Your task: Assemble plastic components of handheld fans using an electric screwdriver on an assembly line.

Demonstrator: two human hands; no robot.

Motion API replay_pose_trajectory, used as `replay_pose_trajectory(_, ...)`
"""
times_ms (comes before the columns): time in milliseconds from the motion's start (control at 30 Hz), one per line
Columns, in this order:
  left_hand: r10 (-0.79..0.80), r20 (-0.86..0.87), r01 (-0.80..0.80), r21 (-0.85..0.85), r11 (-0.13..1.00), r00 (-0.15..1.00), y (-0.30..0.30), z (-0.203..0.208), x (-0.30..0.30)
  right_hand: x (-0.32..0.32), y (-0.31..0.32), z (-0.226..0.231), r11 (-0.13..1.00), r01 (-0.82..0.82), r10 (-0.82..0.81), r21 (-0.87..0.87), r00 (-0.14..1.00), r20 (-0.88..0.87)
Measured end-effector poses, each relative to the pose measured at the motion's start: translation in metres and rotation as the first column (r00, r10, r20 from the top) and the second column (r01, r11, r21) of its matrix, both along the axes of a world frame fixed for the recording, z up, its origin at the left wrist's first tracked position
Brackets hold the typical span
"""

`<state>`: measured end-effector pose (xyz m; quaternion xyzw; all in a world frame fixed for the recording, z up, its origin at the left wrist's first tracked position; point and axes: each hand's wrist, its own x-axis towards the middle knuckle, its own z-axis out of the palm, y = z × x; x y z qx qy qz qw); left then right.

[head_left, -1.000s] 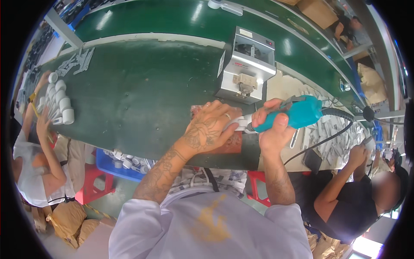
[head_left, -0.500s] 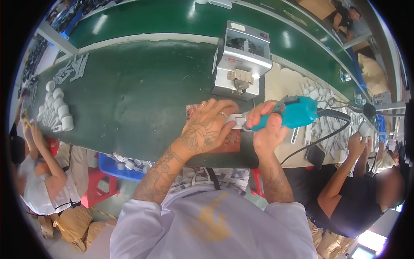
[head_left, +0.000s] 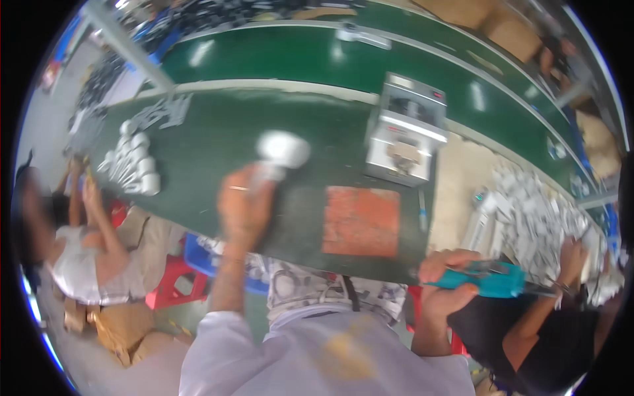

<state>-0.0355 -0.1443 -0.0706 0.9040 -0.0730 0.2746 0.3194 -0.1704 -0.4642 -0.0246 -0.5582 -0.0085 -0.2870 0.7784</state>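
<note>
**A:** Where is the piece being handled?

**B:** The white part (head_left: 282,150), a rounded head on a narrower neck, is over the middle of the green counter (head_left: 211,135). The left hand (head_left: 246,204) has its fingers clamped on the neck, with the head pointing away from the person. Blur hides whether the part touches the counter.

**A:** And the other hand?

**B:** The right hand (head_left: 450,282) has its fingers wrapped around a teal power tool (head_left: 492,279), out past the counter's near edge. I cannot make out the tool's tip.

**A:** What lies around them?

**B:** Between the hands, a red square mat (head_left: 362,221); beyond it, a silver machine (head_left: 411,135). To the left is a cluster of white pieces (head_left: 135,162); to the right, a heap of pale parts (head_left: 531,208).

**A:** What could go wrong?

**B:** I judge the neck grip might let the part twist or drop if the hand moves fast. A wide swing left could topple the cluster. The tool points inward near a co-worker's arm (head_left: 528,333), so a careless turn might bump it.

**A:** What differs from half a second ago?

**B:** Then both hands met over the mat, tool against part. Now they are well apart, and the camera's view has shifted too.
</note>
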Motion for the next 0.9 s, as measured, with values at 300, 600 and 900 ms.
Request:
replay_pose_trajectory(300,0.115,0.181,-0.133,0.087,0.987,0.977,-0.014,0.037,0.037,-0.039,-0.026,-0.022,0.994,0.075,-0.086,-0.081,0.987,-0.138)
replay_pose_trajectory(600,-0.751,-0.311,0.780,-0.046,0.624,0.582,-0.371,-0.005,-0.017,-0.038,-0.015,-0.008,0.999,0.034,-0.036,-0.018,0.989,-0.142)
replay_pose_trajectory(900,-0.726,-0.102,0.718,-0.105,0.688,0.681,-0.336,0.009,-0.009,-0.055,-0.020,-0.020,0.994,0.037,-0.055,-0.101,0.982,-0.180)
